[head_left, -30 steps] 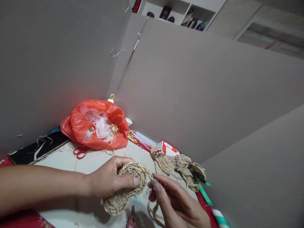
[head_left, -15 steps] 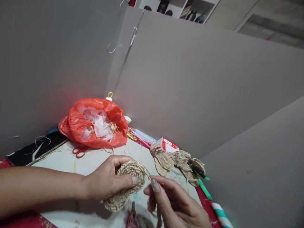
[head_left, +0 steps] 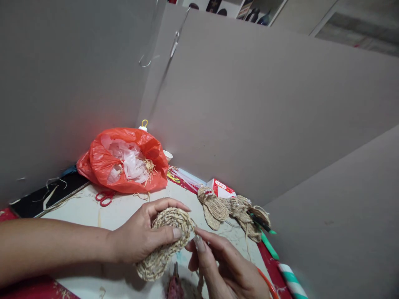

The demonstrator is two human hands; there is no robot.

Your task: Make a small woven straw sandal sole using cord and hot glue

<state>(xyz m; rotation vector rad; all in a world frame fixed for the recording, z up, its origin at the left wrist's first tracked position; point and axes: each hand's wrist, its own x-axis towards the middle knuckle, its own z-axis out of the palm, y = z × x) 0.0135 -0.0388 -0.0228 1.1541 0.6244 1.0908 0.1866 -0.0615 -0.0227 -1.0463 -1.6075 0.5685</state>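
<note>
My left hand (head_left: 156,232) grips a coiled sole of braided straw cord (head_left: 174,218), its thumb pressed on the top face and its fingers behind. The piece is tilted, with its narrower lower end near the table. At its right edge, my right hand (head_left: 215,261) pinches the loose straw cord (head_left: 193,226) between thumb and forefinger; more cord hangs below that hand. Under the sole, a glue gun (head_left: 174,284) with a dark nozzle lies on the white table (head_left: 124,211). An orange cable shows beside my right wrist.
An orange plastic bag (head_left: 99,162) with straw scraps stands at the back left. Red-handled scissors (head_left: 105,198) lie before it. Several woven straw soles (head_left: 215,205) sit at the right, near a red and white box (head_left: 220,189) and a green-striped roll (head_left: 291,280). Grey panels stand behind.
My right hand has shifted slightly left and closer to the sole. My left forefinger now stretches over the sole's top edge. An orange cable has come into view at my right wrist.
</note>
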